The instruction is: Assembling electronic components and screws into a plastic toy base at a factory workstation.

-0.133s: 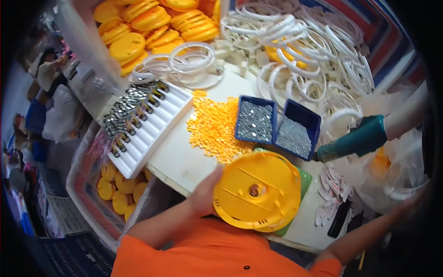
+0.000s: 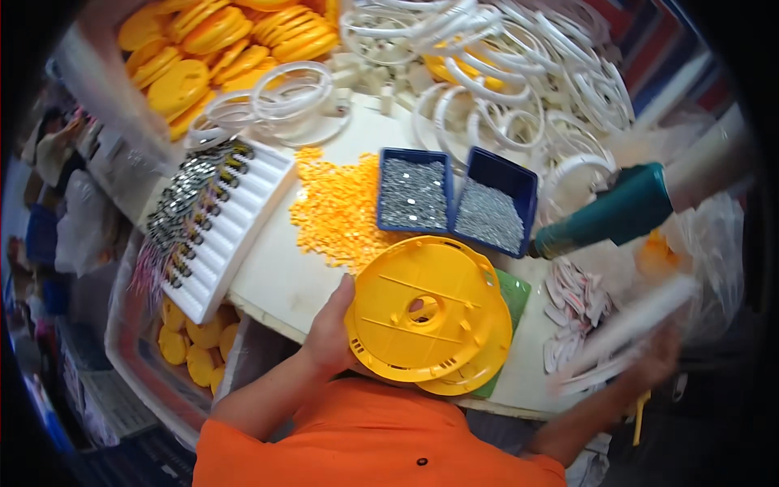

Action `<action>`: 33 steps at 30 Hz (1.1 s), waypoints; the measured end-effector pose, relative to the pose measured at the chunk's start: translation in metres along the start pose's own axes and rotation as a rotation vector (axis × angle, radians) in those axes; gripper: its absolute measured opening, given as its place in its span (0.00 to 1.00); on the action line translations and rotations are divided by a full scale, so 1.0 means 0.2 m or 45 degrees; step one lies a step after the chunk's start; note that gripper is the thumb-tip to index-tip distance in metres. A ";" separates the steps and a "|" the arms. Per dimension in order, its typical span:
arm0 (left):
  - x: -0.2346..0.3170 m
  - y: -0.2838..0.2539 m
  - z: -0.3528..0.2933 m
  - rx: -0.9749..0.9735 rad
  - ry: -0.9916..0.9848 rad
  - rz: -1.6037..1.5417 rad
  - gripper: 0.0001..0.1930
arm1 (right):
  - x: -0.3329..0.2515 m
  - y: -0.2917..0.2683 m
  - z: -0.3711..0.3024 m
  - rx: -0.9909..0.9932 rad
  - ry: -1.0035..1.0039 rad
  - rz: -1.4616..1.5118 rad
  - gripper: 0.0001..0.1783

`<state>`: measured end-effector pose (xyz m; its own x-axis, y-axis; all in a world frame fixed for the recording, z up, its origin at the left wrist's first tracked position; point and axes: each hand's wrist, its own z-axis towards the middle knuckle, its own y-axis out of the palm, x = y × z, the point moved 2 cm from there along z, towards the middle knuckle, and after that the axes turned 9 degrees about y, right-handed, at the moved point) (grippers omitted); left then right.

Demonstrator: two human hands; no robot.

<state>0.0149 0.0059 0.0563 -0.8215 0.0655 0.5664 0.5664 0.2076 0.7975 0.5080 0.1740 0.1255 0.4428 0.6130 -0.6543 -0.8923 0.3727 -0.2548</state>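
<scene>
My left hand (image 2: 331, 326) grips the left rim of a round yellow plastic cover (image 2: 414, 341), which has ribs and a central hole. Under it, another yellow round part (image 2: 484, 363) sticks out at the lower right, above a green mat (image 2: 513, 286). Over at the right, my right hand (image 2: 661, 351) is closed around a white plastic ring (image 2: 621, 325), both smeared by motion. A teal power screwdriver (image 2: 604, 213) points in from the right, beyond the ring.
Two blue bins (image 2: 414, 152) of small metal pieces stand behind the cover, beside loose small yellow pieces (image 2: 337, 203). A white foam tray (image 2: 235, 231) carries wired metal parts. White rings (image 2: 487, 89) and yellow covers (image 2: 211, 40) are heaped at the back. Small white pieces (image 2: 572, 304) lie at right.
My right hand has come leftward from the far right, bringing the white ring. The yellow cover has shifted against the part beneath, showing more of it. The whole view has shifted slightly.
</scene>
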 end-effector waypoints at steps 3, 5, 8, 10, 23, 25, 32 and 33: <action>-0.07 0.00 0.03 0.045 0.013 0.270 0.42 | -0.29 0.55 -0.44 -0.663 0.596 -0.205 0.19; -0.11 -0.02 0.03 0.069 0.019 0.117 0.38 | -0.57 0.86 -0.39 -0.864 0.584 -0.113 0.16; -0.10 0.01 0.00 -0.016 0.086 0.153 0.38 | -0.64 0.99 -0.37 -0.810 0.492 -0.148 0.15; -0.12 0.01 -0.01 -0.097 0.063 0.067 0.39 | -0.66 1.00 -0.36 -0.787 0.498 -0.184 0.15; -0.11 -0.01 -0.04 0.022 0.105 0.159 0.41 | -0.70 1.01 -0.40 -0.738 0.415 -0.189 0.13; -0.12 -0.01 -0.05 0.023 0.100 0.167 0.41 | -0.69 1.01 -0.41 -0.763 0.422 -0.233 0.13; -0.14 -0.03 -0.05 0.045 0.212 0.245 0.45 | -0.70 0.98 -0.42 -0.735 0.406 -0.249 0.13; -0.13 -0.04 -0.05 0.084 0.212 0.293 0.48 | -0.70 0.98 -0.42 -0.738 0.409 -0.266 0.13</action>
<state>0.0335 -0.0073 0.0371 -0.6467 -0.0417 0.7616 0.7268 0.2693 0.6319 0.2639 0.1027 0.1076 0.6425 0.2988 -0.7056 -0.7336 -0.0262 -0.6791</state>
